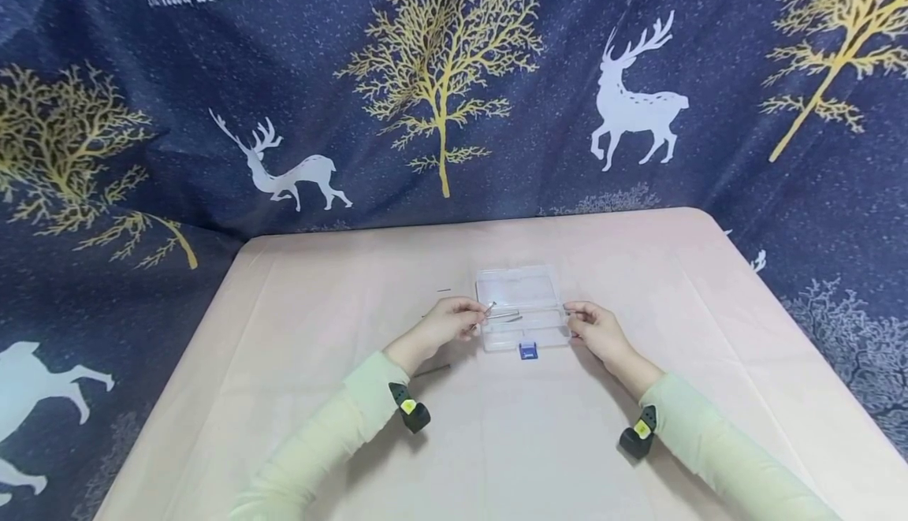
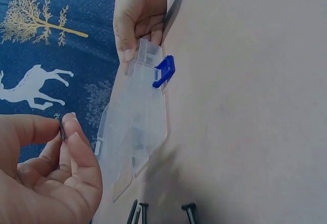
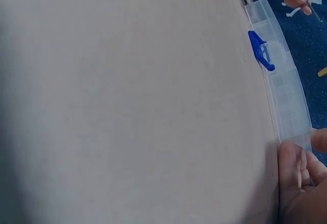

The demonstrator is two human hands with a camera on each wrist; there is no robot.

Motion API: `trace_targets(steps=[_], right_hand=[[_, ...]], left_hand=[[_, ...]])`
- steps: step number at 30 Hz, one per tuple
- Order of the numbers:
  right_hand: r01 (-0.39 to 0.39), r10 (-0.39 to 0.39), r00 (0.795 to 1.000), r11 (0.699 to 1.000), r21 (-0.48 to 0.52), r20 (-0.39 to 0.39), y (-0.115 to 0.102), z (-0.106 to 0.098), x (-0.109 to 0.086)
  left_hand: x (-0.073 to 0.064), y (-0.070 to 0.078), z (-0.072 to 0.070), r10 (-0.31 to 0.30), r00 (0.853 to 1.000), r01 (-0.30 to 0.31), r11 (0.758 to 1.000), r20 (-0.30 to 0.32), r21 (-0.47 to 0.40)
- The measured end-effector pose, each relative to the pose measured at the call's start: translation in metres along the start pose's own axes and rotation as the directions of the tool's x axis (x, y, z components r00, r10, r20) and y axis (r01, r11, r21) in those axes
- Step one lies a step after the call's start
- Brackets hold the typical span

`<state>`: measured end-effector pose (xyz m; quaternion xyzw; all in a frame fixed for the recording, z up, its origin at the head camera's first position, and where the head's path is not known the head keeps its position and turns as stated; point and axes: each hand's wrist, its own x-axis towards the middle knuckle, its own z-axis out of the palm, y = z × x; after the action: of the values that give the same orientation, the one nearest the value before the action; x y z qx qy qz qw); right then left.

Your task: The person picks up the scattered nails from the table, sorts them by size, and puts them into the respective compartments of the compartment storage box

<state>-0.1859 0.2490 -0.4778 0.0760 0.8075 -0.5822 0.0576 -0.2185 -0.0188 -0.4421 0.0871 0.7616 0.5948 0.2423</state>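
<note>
A clear plastic box (image 1: 526, 336) lies open on the table, its lid (image 1: 518, 288) tipped back and a blue latch (image 1: 528, 351) at its front. Between the thumb and fingers of my left hand (image 1: 452, 320), a thin metal nail (image 2: 62, 129) is pinched, held by the box's left side. My right hand (image 1: 597, 329) grips the right end of the box, with the thumb and fingers (image 3: 291, 169) at its wall. Long nails (image 1: 505, 315) show inside the box in the head view.
Several loose nails (image 2: 144, 213) lie on the table left of the box, one of them a long nail (image 1: 432, 370) below my left wrist. A pale cloth covers the table (image 1: 539, 442). Behind it hangs a dark blue curtain (image 1: 298, 56) with deer and trees.
</note>
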Motion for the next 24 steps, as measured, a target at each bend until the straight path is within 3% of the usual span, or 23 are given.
trace_targets(steps=[6,24], right_hand=[[0.012,-0.012,1.0,1.0,-0.014,-0.006,0.001,0.0,0.001],[0.019,-0.019,1.0,1.0,-0.024,-0.011,0.0,0.0,0.0]], left_hand=[[0.008,0.004,0.007,-0.047,0.999,0.047,0.998,-0.019,0.043],[0.031,0.002,0.021,-0.07,0.996,0.077,0.989,-0.059,0.127]])
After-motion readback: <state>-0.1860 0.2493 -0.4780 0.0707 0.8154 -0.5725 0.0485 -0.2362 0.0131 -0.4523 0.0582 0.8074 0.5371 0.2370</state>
